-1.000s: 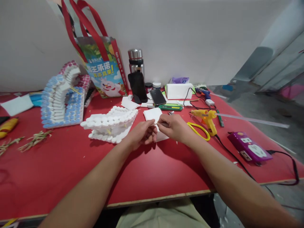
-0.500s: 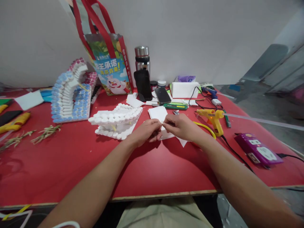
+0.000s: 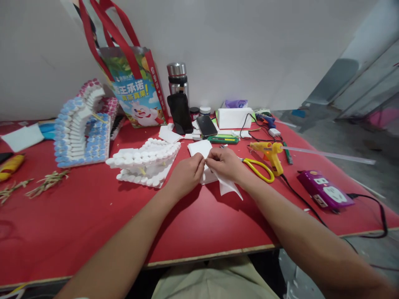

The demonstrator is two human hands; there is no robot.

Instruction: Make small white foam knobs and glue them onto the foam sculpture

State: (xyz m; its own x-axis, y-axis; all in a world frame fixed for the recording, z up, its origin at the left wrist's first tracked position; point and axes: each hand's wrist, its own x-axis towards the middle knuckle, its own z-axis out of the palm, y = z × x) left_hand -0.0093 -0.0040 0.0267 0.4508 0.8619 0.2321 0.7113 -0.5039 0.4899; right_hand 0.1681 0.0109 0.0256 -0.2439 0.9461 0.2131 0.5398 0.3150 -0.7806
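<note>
My left hand (image 3: 189,172) and my right hand (image 3: 225,164) meet fingertip to fingertip over the middle of the table, both closed in a pinch. From the right hand droops a thin white paper (image 3: 230,187), loose at its lower end. Whatever the left fingertips pinch is too small and hidden to name. Beneath and behind the hands lie white sheets (image 3: 199,146), partly covered. A white model built of rounded pieces (image 3: 146,160) rests left of my left hand. Yellow-handled scissors (image 3: 261,171) lie by my right wrist, their blades mostly hidden.
A yellow glue gun (image 3: 272,155) with a clear stick and a purple power strip (image 3: 327,191) occupy the right side. Behind are a green cutter (image 3: 222,139), phone (image 3: 206,126), steel flask (image 3: 177,77) and shopping bag (image 3: 137,91). A blue-and-white model (image 3: 82,133) stands left.
The view has turned slightly right. More of the white paper hangs out below my right hand, and more of the scissors' handle shows. Both hands stay pinched together.
</note>
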